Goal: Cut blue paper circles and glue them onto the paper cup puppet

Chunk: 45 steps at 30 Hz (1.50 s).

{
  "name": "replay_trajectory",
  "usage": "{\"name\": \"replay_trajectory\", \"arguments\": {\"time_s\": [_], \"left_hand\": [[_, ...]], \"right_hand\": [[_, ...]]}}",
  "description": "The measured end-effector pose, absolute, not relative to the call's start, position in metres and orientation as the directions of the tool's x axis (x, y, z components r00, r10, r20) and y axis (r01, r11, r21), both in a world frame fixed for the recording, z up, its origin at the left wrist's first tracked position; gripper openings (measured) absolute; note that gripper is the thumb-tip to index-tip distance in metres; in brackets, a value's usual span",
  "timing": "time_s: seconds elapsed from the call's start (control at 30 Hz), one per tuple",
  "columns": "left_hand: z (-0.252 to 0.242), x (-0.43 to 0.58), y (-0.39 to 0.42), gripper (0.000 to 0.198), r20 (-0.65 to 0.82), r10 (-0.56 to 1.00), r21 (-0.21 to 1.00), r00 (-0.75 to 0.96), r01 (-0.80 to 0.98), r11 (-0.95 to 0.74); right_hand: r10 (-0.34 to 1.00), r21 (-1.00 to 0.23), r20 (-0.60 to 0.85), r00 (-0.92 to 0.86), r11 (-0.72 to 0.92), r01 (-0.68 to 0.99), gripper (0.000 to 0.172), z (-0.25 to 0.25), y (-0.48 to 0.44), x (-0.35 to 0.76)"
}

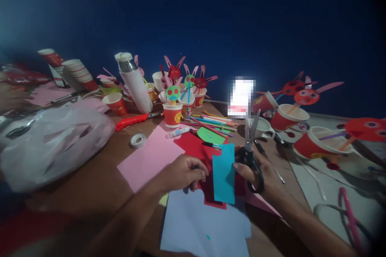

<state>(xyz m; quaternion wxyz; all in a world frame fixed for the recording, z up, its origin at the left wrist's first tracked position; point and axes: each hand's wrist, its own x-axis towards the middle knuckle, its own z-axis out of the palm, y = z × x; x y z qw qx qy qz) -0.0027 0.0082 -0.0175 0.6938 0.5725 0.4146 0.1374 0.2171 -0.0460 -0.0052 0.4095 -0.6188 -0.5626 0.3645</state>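
Note:
My left hand (183, 174) pinches a strip of turquoise paper (223, 173) and holds it upright above a red sheet (196, 146). My right hand (259, 170) grips black-handled scissors (250, 144), blades pointing up and slightly apart, just right of the strip's top edge. A pink sheet (149, 158) lies to the left and a pale blue-white sheet (205, 225) lies below the hands.
Red paper cups with paper animal faces on straws (173, 108) stand at the back and on the right (310, 140). A white bottle (134, 82), a red utility knife (132, 121), a tape roll (138, 140), a glue stick (178, 131), coloured straws (211, 122) and a plastic bag (51, 144) lie around.

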Motion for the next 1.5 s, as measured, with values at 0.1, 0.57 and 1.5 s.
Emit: {"name": "replay_trajectory", "arguments": {"time_s": [0.1,0.57,1.5], "left_hand": [[-0.022,-0.003,0.007,0.019,-0.403,0.704,0.91,0.585,0.335,0.243],[-0.019,-0.001,0.015,0.032,-0.238,0.861,0.963,0.45,0.222,0.15],[-0.004,0.021,0.001,0.008,-0.366,0.685,0.927,0.63,0.179,0.331]], "right_hand": [[0.997,-0.917,0.001,0.079,-0.03,0.397,0.025,-0.004,-0.047,0.215],[0.978,-0.95,-0.127,-0.167,-0.072,0.303,0.025,-0.008,-0.051,0.211],[0.936,-0.616,0.298,-0.188,0.339,0.711,0.026,0.005,-0.055,0.219]]}}
